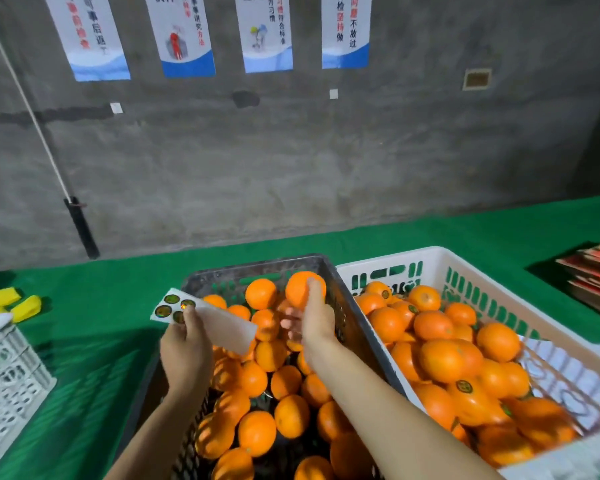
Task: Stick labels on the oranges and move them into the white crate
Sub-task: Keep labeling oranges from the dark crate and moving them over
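My left hand (pixel 185 344) pinches a white label sheet (pixel 222 323) that carries several round dark stickers at its far end, above the left side of the black crate (pixel 257 268). My right hand (pixel 314 320) grips one orange (pixel 300 287), lifted over the black crate's far half. That crate is filled with several unlabelled oranges (pixel 257 433). Directly to its right stands the white crate (pixel 430 258), holding several oranges (pixel 444 358), some showing round stickers.
Everything rests on a green tablecloth (pixel 465 233) against a grey concrete wall. A white lattice crate (pixel 4 375) sits at the left edge, with yellow pieces (pixel 25 308) behind it. A stack of red cardboard (pixel 596 271) lies at the far right. White paper lines the white crate's right side.
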Action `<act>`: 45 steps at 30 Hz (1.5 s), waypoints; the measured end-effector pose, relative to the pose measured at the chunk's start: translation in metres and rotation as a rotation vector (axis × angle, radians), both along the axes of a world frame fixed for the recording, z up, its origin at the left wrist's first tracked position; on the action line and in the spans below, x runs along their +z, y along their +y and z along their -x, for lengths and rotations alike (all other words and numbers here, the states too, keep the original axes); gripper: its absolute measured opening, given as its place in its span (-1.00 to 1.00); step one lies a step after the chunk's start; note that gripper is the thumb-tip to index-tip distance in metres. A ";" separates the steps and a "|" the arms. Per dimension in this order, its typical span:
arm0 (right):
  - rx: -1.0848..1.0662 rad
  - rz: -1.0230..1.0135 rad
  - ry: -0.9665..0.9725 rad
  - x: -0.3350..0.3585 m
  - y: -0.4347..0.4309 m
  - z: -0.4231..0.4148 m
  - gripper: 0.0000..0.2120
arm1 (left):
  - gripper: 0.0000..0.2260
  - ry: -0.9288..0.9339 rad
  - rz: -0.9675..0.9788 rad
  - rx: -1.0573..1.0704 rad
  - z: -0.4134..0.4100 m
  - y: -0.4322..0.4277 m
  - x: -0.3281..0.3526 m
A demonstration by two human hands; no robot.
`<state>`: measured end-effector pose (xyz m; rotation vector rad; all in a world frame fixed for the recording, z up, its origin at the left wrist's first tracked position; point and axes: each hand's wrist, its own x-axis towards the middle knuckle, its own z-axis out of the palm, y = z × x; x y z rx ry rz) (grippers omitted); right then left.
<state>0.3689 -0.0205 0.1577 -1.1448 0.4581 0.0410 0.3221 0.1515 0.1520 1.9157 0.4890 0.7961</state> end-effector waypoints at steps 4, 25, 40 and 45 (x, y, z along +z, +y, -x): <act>-0.227 -0.317 -0.118 0.016 -0.029 0.007 -0.35 | -0.47 0.026 -0.110 -0.124 0.005 -0.009 -0.004; 0.416 1.291 -0.678 -0.035 0.007 0.022 -0.65 | -0.88 0.277 0.353 -0.435 -0.005 -0.013 -0.017; 0.290 1.180 -0.718 -0.032 0.012 0.022 -0.63 | -0.79 0.271 0.549 -0.497 -0.005 -0.018 -0.015; 0.290 1.186 -0.750 -0.033 0.015 0.024 -0.72 | -0.88 0.233 0.461 -0.480 -0.004 -0.017 -0.016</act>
